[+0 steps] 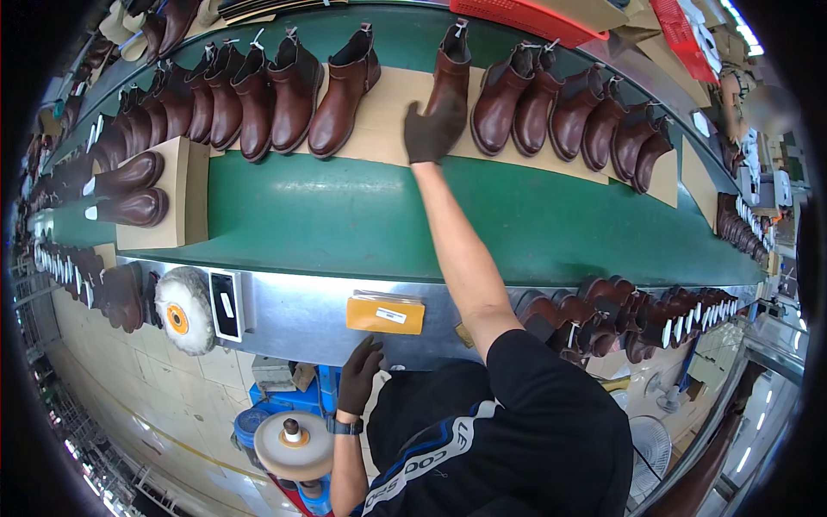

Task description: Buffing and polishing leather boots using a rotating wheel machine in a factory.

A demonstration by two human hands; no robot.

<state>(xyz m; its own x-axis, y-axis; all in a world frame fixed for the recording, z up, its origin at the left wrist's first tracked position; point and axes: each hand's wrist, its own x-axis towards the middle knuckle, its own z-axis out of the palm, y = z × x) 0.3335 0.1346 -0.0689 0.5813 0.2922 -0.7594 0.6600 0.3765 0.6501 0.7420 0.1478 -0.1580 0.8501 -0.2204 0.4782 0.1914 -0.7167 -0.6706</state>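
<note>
My right hand [431, 131], in a dark glove, reaches far across the green conveyor belt [362, 215] and grips a brown ankle boot [451, 73] standing upright on a cardboard sheet [392, 116]. More brown boots stand in rows to its left [293, 95] and right [568, 108]. My left hand [359, 377], also gloved, hangs low in front of the metal side panel [293, 314], fingers apart, holding nothing. It is just below an orange tag [385, 314] on that panel.
A white buffing wheel [183, 310] is mounted at the left of the panel, and a second polishing wheel [293, 444] sits below near my left wrist. Boots hang on racks under the belt at both sides [655, 319]. Red crates [525, 17] stand beyond the belt.
</note>
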